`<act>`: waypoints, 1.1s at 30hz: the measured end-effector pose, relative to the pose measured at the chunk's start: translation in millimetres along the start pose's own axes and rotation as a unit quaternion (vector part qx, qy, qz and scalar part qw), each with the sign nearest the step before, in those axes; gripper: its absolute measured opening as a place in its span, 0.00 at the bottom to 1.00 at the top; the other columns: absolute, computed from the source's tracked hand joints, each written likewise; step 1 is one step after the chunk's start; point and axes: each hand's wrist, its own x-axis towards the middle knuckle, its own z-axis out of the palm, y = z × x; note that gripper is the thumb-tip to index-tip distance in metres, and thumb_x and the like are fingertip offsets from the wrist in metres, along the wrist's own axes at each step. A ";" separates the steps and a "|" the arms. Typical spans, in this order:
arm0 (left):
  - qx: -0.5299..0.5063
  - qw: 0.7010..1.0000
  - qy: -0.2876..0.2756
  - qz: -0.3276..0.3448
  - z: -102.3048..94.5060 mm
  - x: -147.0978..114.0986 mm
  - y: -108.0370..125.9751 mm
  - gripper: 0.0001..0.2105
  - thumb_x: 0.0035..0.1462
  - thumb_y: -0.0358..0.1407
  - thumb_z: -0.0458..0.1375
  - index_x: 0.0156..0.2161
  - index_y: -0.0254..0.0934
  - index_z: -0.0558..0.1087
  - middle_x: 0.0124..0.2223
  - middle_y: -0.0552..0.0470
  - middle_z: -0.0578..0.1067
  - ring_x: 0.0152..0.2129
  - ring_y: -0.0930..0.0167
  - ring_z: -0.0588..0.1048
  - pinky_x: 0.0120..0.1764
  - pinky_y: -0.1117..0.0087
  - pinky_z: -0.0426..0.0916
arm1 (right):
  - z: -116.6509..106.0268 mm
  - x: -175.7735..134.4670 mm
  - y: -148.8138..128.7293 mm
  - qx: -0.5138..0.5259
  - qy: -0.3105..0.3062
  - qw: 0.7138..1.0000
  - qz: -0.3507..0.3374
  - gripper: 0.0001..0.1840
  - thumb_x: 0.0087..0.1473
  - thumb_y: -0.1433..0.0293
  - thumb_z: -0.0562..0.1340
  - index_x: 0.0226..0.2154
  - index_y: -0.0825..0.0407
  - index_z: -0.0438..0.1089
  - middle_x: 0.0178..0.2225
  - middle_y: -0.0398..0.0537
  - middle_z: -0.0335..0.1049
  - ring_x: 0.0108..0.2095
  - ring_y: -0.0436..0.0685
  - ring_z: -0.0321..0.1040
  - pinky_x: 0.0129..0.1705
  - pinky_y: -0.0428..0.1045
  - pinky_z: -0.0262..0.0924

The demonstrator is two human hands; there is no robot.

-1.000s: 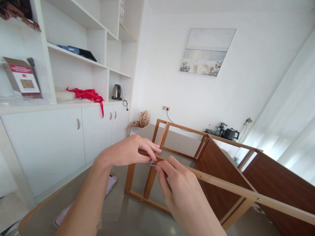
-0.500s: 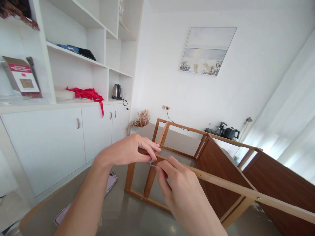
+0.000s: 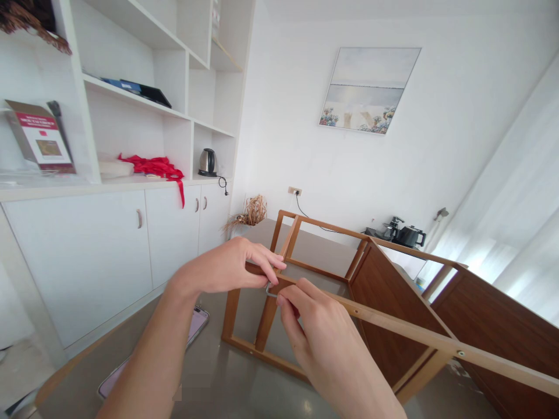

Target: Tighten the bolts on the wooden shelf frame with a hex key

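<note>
A thin L-shaped metal hex key (image 3: 271, 293) sits against the upper front rail of a wooden frame (image 3: 384, 318). Thumb and index finger of my right hand (image 3: 312, 311) are closed on its free arm. My left hand (image 3: 238, 265) reaches over the rail from the left, its thumb and index fingertips pinched around the bend of the key, the other fingers stretched along the wood. The fastener under the key's tip is hidden by my fingertips. The frame, with brown wooden panels (image 3: 393, 291), lies on a glossy grey tabletop (image 3: 236, 390).
A phone (image 3: 200, 323) lies on the tabletop, partly behind my left forearm. White shelving (image 3: 140, 110) along the left holds a kettle (image 3: 208, 162) and red ribbon (image 3: 157, 167). Black tea-making equipment (image 3: 408, 235) stands behind the frame; a bolt head (image 3: 460, 353) shows on the rail.
Almost nothing differs; the right hand has shifted very slightly with the hex key. The left hand and the frame stay put.
</note>
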 end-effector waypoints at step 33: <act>0.008 1.000 0.001 -0.006 0.0 0.1 3.1 0.08 0.58 0.35 0.64 0.40 0.49 0.84 0.55 0.57 0.79 0.58 0.66 0.74 0.61 0.66 0.69 | -1.2 0.6 0.6 0.015 0.033 0.999 0.003 0.13 0.68 0.70 0.53 0.33 0.48 0.69 0.32 0.41 0.65 0.26 0.49 0.60 0.29 0.47 0.48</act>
